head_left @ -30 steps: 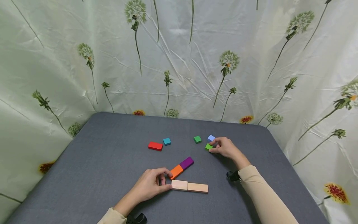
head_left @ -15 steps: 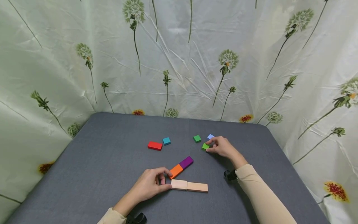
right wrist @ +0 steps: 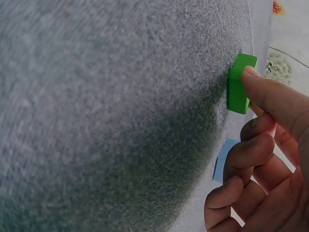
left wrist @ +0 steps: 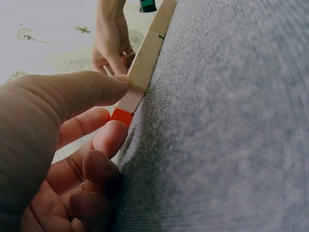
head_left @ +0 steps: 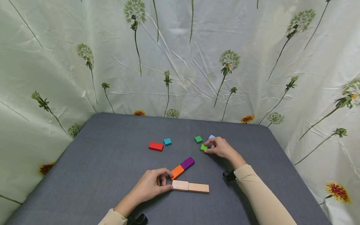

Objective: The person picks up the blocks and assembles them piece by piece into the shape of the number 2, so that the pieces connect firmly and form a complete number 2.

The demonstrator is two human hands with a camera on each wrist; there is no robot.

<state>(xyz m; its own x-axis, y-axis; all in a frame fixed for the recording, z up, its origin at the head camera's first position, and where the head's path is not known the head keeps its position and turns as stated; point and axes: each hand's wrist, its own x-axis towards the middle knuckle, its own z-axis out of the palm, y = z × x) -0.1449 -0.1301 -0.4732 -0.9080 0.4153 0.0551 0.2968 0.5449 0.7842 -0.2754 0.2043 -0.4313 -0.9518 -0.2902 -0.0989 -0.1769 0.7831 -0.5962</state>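
- Under your fingers lies the grey cloth-covered table (head_left: 112, 175).
- Your left hand (head_left: 150, 186) has thumb and forefinger apart, each tip touching one block end; I suppose this steadies the corner where two rows meet.
- Your right hand (head_left: 223, 147) is clamped, thumb and forefinger, on one small block; gripping its sides probably suits such a low piece.
- At your left thumb is the near pale unpainted wooden block (head_left: 180, 185), rectangular; the far pale unpainted wooden block (head_left: 198, 187) follows it, end to end.
- At your left forefinger is the orange rectangular painted block (head_left: 177, 172); the purple rectangular painted block (head_left: 187, 163) continues it, slanting away.
- Well left of your right fingertips: the red rectangular painted block (head_left: 156, 146) and the teal square painted block (head_left: 167, 142).
- Just beyond your right fingers: the dark green square painted block (head_left: 198, 139) and the pale blue painted block (head_left: 212, 136), partly hidden.
- Between your right fingertips: the bright green square painted block (head_left: 203, 147), smooth, flat-faced, sharp-edged; whether it touches the cloth, I cannot tell.
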